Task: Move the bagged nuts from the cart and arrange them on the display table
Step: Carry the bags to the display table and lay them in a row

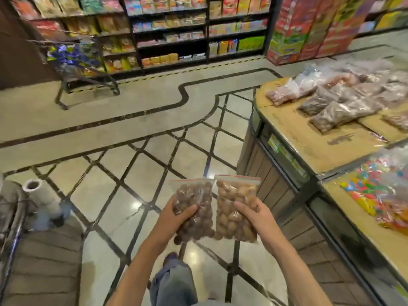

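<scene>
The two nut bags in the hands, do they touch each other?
Touching. The head view shows the dark nut bag and the light nut bag meeting edge to edge, no gap.

Display table (pixel 293 140) topped with flattened cardboard, clear bags of dark nuts (pixel 340 111) lying in overlapping rows on it, pinkish bags (pixel 287 91) at the far edge, bagged colourful candies (pixel 379 195) on the nearer section.

far wall: black shelves (pixel 170 32) packed with snack packets | far right: red stacked boxes (pixel 309 27) | far left: second trolley (pixel 77 62) with blue-yellow packs | near left: paper roll (pixel 40 195) | near right: colourful candy bags (pixel 379 191) | floor (pixel 132 173): glossy tiles, dark diamond lines
</scene>
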`<action>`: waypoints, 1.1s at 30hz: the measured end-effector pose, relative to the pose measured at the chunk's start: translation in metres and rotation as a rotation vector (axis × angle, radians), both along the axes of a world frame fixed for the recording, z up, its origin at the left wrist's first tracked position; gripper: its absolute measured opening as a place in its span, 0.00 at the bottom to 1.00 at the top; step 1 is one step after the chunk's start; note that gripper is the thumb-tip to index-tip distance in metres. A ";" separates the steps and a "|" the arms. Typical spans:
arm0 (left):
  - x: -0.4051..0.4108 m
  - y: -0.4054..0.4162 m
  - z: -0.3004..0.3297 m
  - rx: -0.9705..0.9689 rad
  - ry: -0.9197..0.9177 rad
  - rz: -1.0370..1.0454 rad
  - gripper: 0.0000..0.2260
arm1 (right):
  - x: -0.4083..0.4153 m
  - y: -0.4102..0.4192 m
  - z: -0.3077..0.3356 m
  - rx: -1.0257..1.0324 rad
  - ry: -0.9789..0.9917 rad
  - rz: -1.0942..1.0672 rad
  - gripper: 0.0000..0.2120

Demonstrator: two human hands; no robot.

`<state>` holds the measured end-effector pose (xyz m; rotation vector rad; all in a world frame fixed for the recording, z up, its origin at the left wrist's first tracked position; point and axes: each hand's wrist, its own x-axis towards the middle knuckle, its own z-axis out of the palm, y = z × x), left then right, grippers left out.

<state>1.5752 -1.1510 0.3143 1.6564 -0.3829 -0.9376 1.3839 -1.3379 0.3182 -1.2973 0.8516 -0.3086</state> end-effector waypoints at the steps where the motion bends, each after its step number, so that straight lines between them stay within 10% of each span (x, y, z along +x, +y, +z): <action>1: 0.014 -0.019 -0.001 0.000 -0.003 -0.018 0.22 | 0.010 -0.014 -0.002 0.006 0.004 -0.035 0.20; 17: 0.269 -0.327 0.004 -0.045 0.056 -0.518 0.22 | 0.206 -0.206 0.004 0.078 0.010 -0.547 0.22; 33: 0.288 -0.600 -0.017 -0.027 0.008 -0.873 0.26 | 0.227 -0.382 -0.006 0.086 0.029 -0.918 0.14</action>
